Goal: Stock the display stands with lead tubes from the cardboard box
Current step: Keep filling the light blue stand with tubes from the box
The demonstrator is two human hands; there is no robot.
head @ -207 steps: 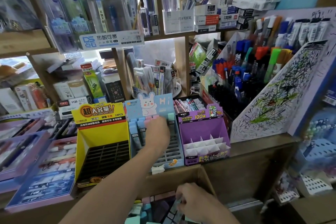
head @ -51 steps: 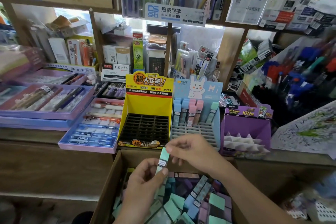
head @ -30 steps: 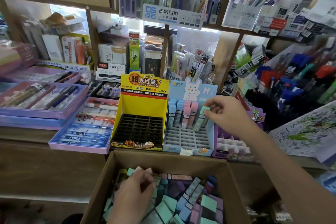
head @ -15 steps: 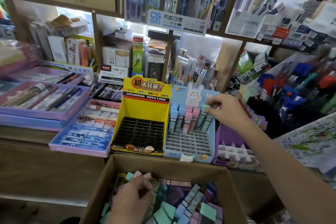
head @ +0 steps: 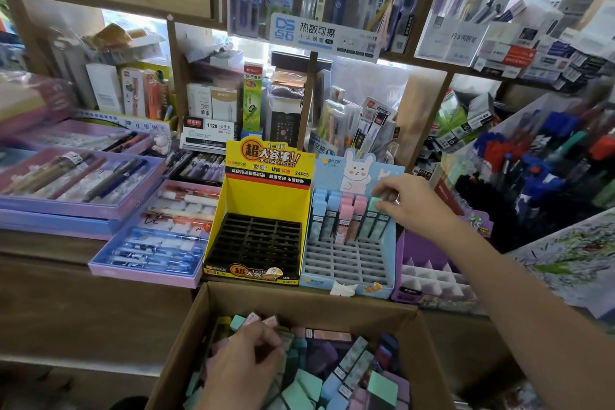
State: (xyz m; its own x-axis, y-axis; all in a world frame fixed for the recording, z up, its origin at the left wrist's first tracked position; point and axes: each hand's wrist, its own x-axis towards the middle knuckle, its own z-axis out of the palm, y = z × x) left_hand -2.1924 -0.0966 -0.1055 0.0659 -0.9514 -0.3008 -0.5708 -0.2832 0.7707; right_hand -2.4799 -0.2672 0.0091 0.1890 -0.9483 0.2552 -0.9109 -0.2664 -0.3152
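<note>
Right hand fingers pinch a mint lead tube standing in the blue display stand. Left hand fingers curl among tubes inside the cardboard box, grip unclear.

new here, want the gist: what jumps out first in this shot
Centre shelf: an empty yellow display stand beside a blue bunny stand whose back row holds pastel lead tubes, where the right grip pinches a mint-green tube. Below, the left grip rests in a cardboard box of loose tubes.
</note>
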